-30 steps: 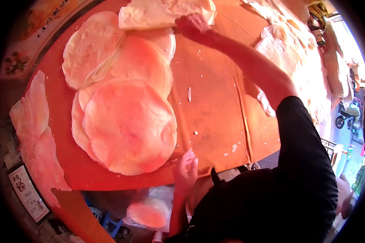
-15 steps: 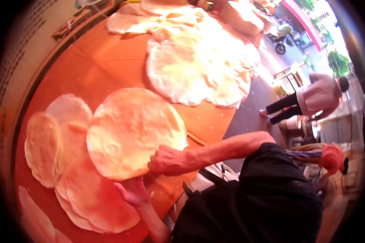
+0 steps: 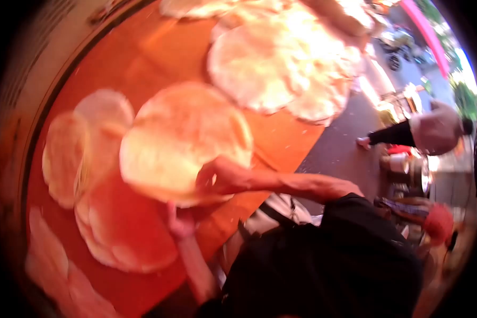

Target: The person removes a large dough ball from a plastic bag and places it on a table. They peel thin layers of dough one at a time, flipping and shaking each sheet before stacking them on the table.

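Observation:
A large, round, thin flatbread (image 3: 188,124) lies over the orange table in front of me, its near edge raised and bent. Bent fingers of my right hand (image 3: 222,177) close on that near edge, blurred by motion. My left hand (image 3: 181,222) is under the same edge with its thumb pointing up outside; its other fingers are mostly hidden beneath the bread. Beyond my left hand lie overlapping flatbreads (image 3: 124,228), with a folded flatbread (image 3: 66,159) further left.
A bright pile of flatbreads (image 3: 281,63) covers the far side of the orange table (image 3: 143,58). More sheets (image 3: 63,275) lie at the lower left. A person in a pale top (image 3: 434,130) stands on the right, near pots. Someone with a red head covering (image 3: 439,225) is nearer.
The view has shifted. My right hand has opened from a fist into a bent grasp at the bread's near edge, which now stands more raised. My left hand stays beneath.

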A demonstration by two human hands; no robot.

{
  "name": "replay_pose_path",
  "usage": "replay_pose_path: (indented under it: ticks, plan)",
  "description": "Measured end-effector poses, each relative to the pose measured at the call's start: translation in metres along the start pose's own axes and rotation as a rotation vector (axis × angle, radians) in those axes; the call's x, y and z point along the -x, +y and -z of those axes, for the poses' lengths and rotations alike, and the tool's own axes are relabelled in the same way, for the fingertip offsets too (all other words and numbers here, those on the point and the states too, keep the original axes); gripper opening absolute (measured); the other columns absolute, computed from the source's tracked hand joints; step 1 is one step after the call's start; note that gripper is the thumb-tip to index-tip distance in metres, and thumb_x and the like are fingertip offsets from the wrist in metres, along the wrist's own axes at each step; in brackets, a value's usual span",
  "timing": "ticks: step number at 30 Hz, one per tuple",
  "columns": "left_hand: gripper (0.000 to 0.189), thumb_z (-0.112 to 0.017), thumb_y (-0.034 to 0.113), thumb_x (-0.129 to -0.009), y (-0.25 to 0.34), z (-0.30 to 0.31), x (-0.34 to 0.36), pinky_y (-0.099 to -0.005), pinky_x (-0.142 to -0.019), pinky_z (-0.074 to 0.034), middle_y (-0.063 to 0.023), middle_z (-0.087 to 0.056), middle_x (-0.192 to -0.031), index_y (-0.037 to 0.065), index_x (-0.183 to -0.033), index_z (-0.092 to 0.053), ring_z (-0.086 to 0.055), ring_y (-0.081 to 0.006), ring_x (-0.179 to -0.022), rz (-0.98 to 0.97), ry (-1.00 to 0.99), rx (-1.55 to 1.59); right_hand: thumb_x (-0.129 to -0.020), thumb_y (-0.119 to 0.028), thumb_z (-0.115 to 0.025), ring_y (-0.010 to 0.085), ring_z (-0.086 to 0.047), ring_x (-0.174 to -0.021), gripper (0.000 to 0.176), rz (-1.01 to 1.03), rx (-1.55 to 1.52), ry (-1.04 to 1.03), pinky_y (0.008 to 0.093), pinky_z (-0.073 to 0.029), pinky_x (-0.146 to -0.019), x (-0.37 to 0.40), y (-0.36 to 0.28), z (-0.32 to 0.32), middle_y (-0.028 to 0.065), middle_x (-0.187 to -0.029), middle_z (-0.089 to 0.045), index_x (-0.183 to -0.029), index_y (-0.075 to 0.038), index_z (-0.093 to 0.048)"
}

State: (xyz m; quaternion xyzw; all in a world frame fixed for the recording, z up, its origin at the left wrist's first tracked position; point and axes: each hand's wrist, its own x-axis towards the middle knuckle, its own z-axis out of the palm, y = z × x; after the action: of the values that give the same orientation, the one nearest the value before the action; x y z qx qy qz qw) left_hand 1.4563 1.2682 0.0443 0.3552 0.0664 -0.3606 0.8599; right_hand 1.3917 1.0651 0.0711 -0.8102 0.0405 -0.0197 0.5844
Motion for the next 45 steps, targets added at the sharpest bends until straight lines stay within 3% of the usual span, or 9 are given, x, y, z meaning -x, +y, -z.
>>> replay_pose_path:
  ticks: [9, 13, 22, 31, 33, 35, 38, 42, 45]
  plan:
    - [0.050, -0.057, 0.015, -0.084, -0.001, -0.028, -0.001, -0.0374, -0.100, -0.040, -0.0096, -0.053, -0.126, 0.000, -0.130, -0.047, -0.051, -0.0231, -0.114, -0.165, 0.324, -0.247, -0.079, -0.006, -0.066, 0.0250, -0.065, -0.060, 0.004, 0.037, 0.279, 0.261, 0.0345, -0.048, -0.052, -0.018, 0.006, 0.020, 0.0133, -0.072, -0.066, -0.082, -0.004, -0.065]
    - [0.050, -0.057, 0.009, -0.082, -0.017, -0.008, -0.004, -0.0375, -0.093, -0.046, -0.0100, -0.055, -0.123, -0.001, -0.130, -0.047, -0.055, -0.0239, -0.109, -0.159, 0.364, -0.294, -0.072, -0.009, -0.068, 0.0298, -0.061, -0.056, 0.016, 0.182, 0.581, -0.091, 0.0413, -0.046, -0.050, -0.014, 0.011, -0.020, 0.0147, -0.068, -0.061, -0.087, -0.008, -0.062]
    - [0.045, -0.056, 0.001, -0.085, 0.008, 0.028, 0.022, -0.0392, -0.090, -0.049, -0.0121, -0.056, -0.124, -0.004, -0.129, -0.047, -0.057, -0.0252, -0.109, -0.161, 0.460, -0.282, -0.081, -0.014, -0.066, 0.0072, -0.060, -0.072, 0.012, -0.008, -0.026, 0.242, 0.0283, -0.050, -0.066, -0.092, 0.003, 0.217, -0.0001, -0.076, -0.068, -0.087, -0.004, -0.070]
    - [0.054, -0.060, 0.020, -0.088, 0.009, 0.028, 0.028, -0.0428, -0.093, -0.045, -0.0107, -0.051, -0.131, 0.001, -0.135, -0.042, -0.052, -0.0256, -0.117, -0.038, 0.442, -0.012, -0.078, -0.016, -0.070, 0.0148, -0.060, -0.075, 0.018, 0.081, 1.528, 0.833, 0.0316, -0.049, -0.064, -0.133, 0.027, 0.417, 0.0074, -0.080, -0.062, -0.083, 0.000, -0.065]
    - [0.060, -0.061, 0.028, -0.089, 0.012, -0.003, 0.030, -0.0433, -0.093, -0.045, -0.0099, -0.050, -0.133, 0.003, -0.138, -0.039, -0.051, -0.0257, -0.118, -0.101, 0.356, 0.079, -0.079, -0.015, -0.070, 0.0184, -0.065, -0.075, 0.017, 0.513, 1.601, 1.241, 0.0332, -0.053, -0.066, -0.144, 0.055, 0.378, 0.0080, -0.082, -0.064, -0.084, 0.001, -0.067]
    - [0.065, -0.062, 0.033, -0.089, 0.008, -0.014, 0.024, -0.0425, -0.092, -0.046, -0.0096, -0.048, -0.135, 0.003, -0.141, -0.036, -0.051, -0.0258, -0.118, -0.174, 0.289, -0.026, -0.082, -0.018, -0.068, 0.0084, -0.059, -0.075, 0.024, 0.285, 0.902, 0.666, 0.0280, -0.048, -0.069, -0.126, 0.028, 0.299, 0.0009, -0.082, -0.066, -0.102, -0.005, -0.067]
    - [0.072, -0.064, 0.038, -0.088, 0.008, -0.024, 0.011, -0.0379, -0.091, -0.047, -0.0107, -0.046, -0.136, 0.002, -0.142, -0.033, -0.051, -0.0262, -0.118, -0.201, 0.164, -0.434, -0.078, -0.032, -0.075, 0.0192, -0.065, -0.080, 0.047, -0.144, 0.239, -0.245, 0.0320, -0.052, -0.072, -0.078, -0.024, 0.142, 0.0111, -0.091, -0.069, -0.114, -0.004, -0.064]
    - [0.065, -0.060, 0.029, -0.089, 0.015, -0.047, -0.001, -0.0344, -0.092, -0.044, -0.0140, -0.047, -0.130, -0.005, -0.137, -0.035, -0.051, -0.0247, -0.114, -0.199, 0.093, -0.509, -0.077, -0.028, -0.072, 0.0303, -0.066, -0.075, 0.033, 0.194, 0.180, -0.317, 0.0403, -0.052, -0.068, -0.038, -0.036, 0.046, 0.0177, -0.082, -0.066, -0.098, -0.003, -0.068]
    - [0.050, -0.057, 0.018, -0.088, 0.019, -0.038, 0.006, -0.0335, -0.090, -0.045, -0.0118, -0.051, -0.126, -0.005, -0.131, -0.043, -0.052, -0.0225, -0.111, -0.177, 0.208, -0.485, -0.073, -0.008, -0.070, 0.0281, -0.062, -0.059, 0.011, 0.029, 0.018, -0.160, 0.0349, -0.049, -0.054, -0.037, 0.000, 0.033, 0.0144, -0.073, -0.065, -0.083, -0.003, -0.067]
